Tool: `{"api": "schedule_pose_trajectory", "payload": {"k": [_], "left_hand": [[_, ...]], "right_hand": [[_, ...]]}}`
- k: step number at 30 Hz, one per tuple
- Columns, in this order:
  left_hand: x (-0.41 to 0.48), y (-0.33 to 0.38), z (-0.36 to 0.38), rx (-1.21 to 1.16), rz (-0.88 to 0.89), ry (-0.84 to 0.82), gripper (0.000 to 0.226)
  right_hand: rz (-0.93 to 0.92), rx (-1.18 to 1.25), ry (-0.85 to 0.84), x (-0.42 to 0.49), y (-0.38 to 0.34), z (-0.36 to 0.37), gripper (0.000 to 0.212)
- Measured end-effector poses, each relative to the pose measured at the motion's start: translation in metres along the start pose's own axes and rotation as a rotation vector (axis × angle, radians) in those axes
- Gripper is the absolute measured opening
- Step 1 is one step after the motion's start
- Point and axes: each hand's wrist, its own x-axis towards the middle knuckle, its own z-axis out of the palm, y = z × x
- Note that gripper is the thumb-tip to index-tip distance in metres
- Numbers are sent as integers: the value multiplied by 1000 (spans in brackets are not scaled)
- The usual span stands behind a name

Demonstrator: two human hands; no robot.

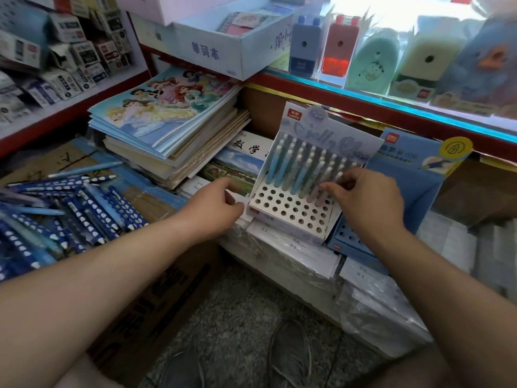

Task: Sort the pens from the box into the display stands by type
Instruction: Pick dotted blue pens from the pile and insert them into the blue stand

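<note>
The pens look light, stiff and slick, best pinched high on the barrel, as the right hand (363, 200) pinches a pale pen (314, 193) in the white display stand (291, 228), whose corner the left hand (218, 204) grips, while blue pens (84, 211) lie heaped on the cardboard box (145, 200).

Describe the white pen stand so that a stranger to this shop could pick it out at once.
Below the red-edged counter carrying the pencil sharpeners lie plastic-wrapped stacks of exercise books. The white pen stand sits on them, under the right hand. Unlike the blue stand to its right, its back card reads jelly and its rear holes hold pastel pens.
</note>
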Motion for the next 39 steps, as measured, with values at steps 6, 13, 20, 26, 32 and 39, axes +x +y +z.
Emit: {"api": "schedule_pose_trajectory", "payload": {"k": [6,13,20,26,32,39], "left_hand": [[-37,9,-31,121,0,73,30],[-129,-21,-108,324,-133,238,20],[-210,-75,-168,396,-394,374,20],[-232,-115,-175,323,-420,381,20],[-215,-152,-183,179,-375,422,19],[-199,-182,-190,112,-316,418,18]], "right_hand": [[-44,121,-36,-30,-24,-24,34],[-624,-15,-527,-81,-122,-6,18],[-930,-139,-665,-127,-194,36,24],[-909,-155,-670,-133,-229,63,19],[-799,-130,-597,-103,-254,89,11],[-624,-177,-524,-65,-278,119,10]]}}
